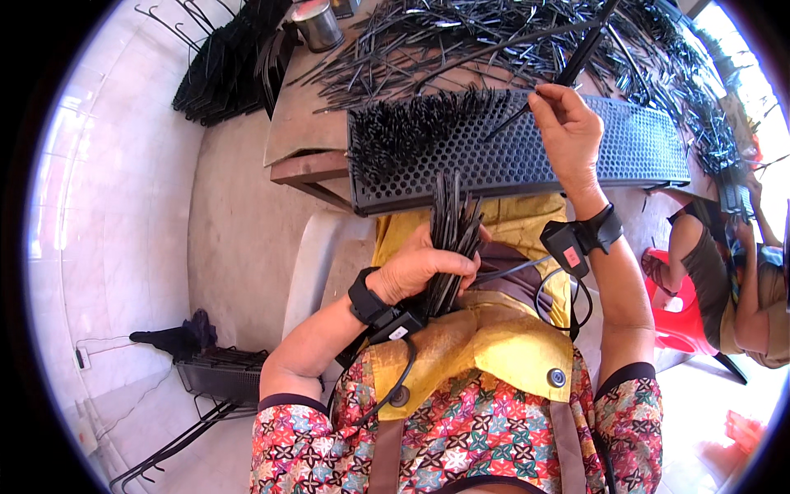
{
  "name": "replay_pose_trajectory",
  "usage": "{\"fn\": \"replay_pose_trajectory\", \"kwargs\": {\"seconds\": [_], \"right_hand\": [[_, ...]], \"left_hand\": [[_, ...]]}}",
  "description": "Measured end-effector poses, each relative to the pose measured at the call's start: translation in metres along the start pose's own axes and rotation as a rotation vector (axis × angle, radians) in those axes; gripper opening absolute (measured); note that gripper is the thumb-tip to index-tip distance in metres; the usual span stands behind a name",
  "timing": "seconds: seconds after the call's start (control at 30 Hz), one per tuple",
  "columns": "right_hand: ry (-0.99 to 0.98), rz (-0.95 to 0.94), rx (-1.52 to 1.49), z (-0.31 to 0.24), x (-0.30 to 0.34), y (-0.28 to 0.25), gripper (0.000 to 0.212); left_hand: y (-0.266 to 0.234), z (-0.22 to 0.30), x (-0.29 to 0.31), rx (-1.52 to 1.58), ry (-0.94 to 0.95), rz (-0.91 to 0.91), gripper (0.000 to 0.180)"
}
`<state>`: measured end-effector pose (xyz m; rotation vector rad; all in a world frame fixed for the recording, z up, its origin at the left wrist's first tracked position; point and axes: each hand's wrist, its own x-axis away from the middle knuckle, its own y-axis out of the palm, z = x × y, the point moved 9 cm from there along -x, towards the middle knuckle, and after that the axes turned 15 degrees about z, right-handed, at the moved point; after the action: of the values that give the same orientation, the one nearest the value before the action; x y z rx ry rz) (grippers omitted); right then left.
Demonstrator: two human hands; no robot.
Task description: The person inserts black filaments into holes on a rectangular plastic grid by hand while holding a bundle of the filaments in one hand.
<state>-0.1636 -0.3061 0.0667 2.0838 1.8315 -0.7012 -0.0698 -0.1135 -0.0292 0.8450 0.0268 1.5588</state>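
Note:
My left hand (415,267) is closed around a bundle of thin black strips (454,222), held upright in front of my yellow apron. Raised over the black perforated tray (634,144), my right hand (569,136) pinches one thin black strip (508,124) between thumb and fingertips. That strip slants down to the left, its lower end near the tray's holes; whether it touches cannot be told. Many black strips (411,132) stand packed in the holes at the tray's left part. The holes in the middle and right part show bare.
A heap of loose black strips (477,37) covers the table (309,123) behind the tray, beside a metal can (318,26). Black racks (216,78) are at the far left, another (218,375) lower left. At right, another person (761,309) sits by a red stool (687,317). Cables hang from my wrist devices.

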Motion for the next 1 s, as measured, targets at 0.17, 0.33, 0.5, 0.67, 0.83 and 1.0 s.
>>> {"fn": "replay_pose_trajectory", "kwargs": {"seconds": [0.17, 0.33, 0.5, 0.67, 0.83, 1.0], "right_hand": [[-0.209, 0.064, 0.024, -0.022, -0.002, 0.007, 0.014], [-0.445, 0.025, 0.08, -0.046, 0.005, 0.021, 0.012], [-0.779, -0.071, 0.112, -0.072, 0.017, 0.039, 0.01], [-0.842, -0.401, 0.428, -0.056, 0.033, 0.073, 0.008], [-0.512, -0.463, 0.224, -0.055, 0.045, 0.057, 0.019], [0.459, -0.839, -0.15, -0.026, 0.086, 0.055, 0.02]], "left_hand": [[0.0, 0.0, 0.001, 0.036, 0.012, -0.018, 0.042], [-0.002, -0.004, -0.001, 0.007, 0.003, -0.01, 0.041], [-0.003, -0.004, -0.002, 0.009, -0.006, 0.01, 0.039], [-0.002, -0.005, -0.001, 0.008, 0.001, -0.019, 0.042], [-0.002, -0.004, -0.001, 0.016, -0.006, -0.014, 0.042], [0.003, -0.004, 0.002, 0.052, 0.002, -0.063, 0.044]]}}
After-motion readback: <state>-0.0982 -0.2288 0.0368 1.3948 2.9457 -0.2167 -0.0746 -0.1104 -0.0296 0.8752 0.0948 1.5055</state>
